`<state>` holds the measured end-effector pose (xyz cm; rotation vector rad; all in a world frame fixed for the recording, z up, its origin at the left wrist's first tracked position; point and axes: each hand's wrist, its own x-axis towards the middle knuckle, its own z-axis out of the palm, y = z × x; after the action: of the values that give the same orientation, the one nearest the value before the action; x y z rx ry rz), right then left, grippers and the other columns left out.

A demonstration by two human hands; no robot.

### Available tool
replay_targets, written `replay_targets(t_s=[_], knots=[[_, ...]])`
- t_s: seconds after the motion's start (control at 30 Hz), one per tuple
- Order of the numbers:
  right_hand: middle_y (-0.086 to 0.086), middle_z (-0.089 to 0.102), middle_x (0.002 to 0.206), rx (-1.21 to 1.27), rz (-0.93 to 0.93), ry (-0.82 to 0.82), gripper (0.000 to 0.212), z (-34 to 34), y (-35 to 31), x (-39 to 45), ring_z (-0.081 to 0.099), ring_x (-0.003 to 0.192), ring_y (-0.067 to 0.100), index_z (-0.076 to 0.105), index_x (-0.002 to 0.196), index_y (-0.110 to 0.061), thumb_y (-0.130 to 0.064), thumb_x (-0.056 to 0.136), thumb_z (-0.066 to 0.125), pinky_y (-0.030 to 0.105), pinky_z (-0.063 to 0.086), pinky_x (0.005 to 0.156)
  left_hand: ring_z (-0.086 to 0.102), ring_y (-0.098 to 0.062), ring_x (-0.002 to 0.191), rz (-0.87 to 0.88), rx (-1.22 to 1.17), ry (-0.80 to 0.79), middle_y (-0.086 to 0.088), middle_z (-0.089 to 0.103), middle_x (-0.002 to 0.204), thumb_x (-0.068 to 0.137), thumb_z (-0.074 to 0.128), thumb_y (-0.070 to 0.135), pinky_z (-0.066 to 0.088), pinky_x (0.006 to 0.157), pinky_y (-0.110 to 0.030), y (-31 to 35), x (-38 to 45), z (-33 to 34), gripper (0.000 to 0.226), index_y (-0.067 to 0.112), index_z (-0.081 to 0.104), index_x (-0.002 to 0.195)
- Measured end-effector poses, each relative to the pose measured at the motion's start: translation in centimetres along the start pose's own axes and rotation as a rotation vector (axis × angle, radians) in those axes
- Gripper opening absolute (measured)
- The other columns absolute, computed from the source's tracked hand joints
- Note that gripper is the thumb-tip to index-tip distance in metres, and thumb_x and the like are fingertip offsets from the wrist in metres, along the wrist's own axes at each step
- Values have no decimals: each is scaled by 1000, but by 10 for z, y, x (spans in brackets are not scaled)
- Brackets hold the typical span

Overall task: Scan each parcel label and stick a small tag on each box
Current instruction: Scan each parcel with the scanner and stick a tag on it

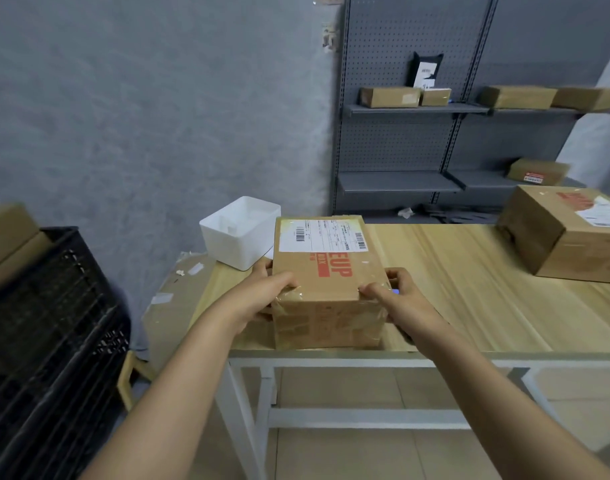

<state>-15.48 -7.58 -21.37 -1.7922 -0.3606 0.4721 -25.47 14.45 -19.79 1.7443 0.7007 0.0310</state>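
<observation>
A brown cardboard parcel [326, 271] with red print sits at the near left corner of the wooden table [470, 292]. A white shipping label [322, 235] with barcodes covers the far part of its top. My left hand [262, 294] grips the parcel's left near corner, thumb on top. My right hand [397, 294] holds the right near corner, fingers curled over the top edge. A small blue thing shows by my right fingers; I cannot tell what it is.
A white plastic bin [241, 233] stands just behind the parcel on the left. A larger labelled box [566, 237] sits at the table's right. A black crate [50, 341] stands on the left, and grey shelves [418, 109] hold several parcels behind.
</observation>
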Motion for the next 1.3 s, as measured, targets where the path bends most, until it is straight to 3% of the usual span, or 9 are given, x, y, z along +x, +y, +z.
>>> replay_targets(t_s=[0.1,0.2,0.33,0.5,0.67,0.87,1.07,1.17,1.3], knots=[[-9,64,109,-25,-5,-35,44,-7,-1,4,64,100,11,50,114,-29,-57,81,60,40,50,93,70,-20,81,-47,16,12,5,70,93,66,63,41,58,78,-41,6,3,-2,61,36,40,122],[-7,61,113,-48,-4,142,41,-21,4,17,58,96,9,55,111,-24,-58,89,47,25,46,78,65,-13,87,-30,14,80,15,64,95,70,66,53,55,76,-35,11,10,-3,81,34,28,140],[10,42,131,-636,84,220,49,-47,32,41,45,117,25,50,126,-12,-39,87,60,32,40,89,59,-8,88,0,83,124,19,54,92,71,69,61,50,75,-31,22,19,0,96,34,18,147],[11,42,127,-993,161,75,70,-55,55,66,40,119,28,46,123,-14,-60,73,64,31,33,87,62,-11,84,-52,287,110,7,60,102,74,74,52,51,58,-27,37,20,-1,71,22,39,128],[7,46,115,-1141,111,144,86,-50,64,76,43,111,25,45,120,-15,-75,61,61,32,34,89,62,-15,89,-100,325,106,5,61,104,77,74,48,57,75,-36,43,21,-2,64,21,44,126],[5,38,107,-876,125,187,77,-52,59,81,49,95,23,45,116,-11,-57,61,74,30,39,70,61,-15,96,-94,290,129,6,61,113,77,74,46,55,78,-37,37,19,-3,62,26,45,128],[22,58,107,-355,100,274,60,-82,0,92,62,85,34,58,100,-1,-44,65,79,41,55,67,59,-12,92,-64,300,119,6,61,112,81,71,45,52,66,-30,39,17,1,56,24,46,127],[15,59,98,-479,-72,167,58,-86,-46,86,62,79,28,58,95,-5,-45,61,82,39,52,66,61,-17,98,-48,294,88,3,63,115,82,69,44,54,75,-34,39,18,2,54,23,48,127],[3,37,109,-881,-215,104,74,-65,-95,69,49,84,20,47,107,-15,-53,54,83,32,43,70,61,-13,92,-9,267,91,6,64,110,82,69,45,51,64,-28,37,14,2,50,25,51,124]])
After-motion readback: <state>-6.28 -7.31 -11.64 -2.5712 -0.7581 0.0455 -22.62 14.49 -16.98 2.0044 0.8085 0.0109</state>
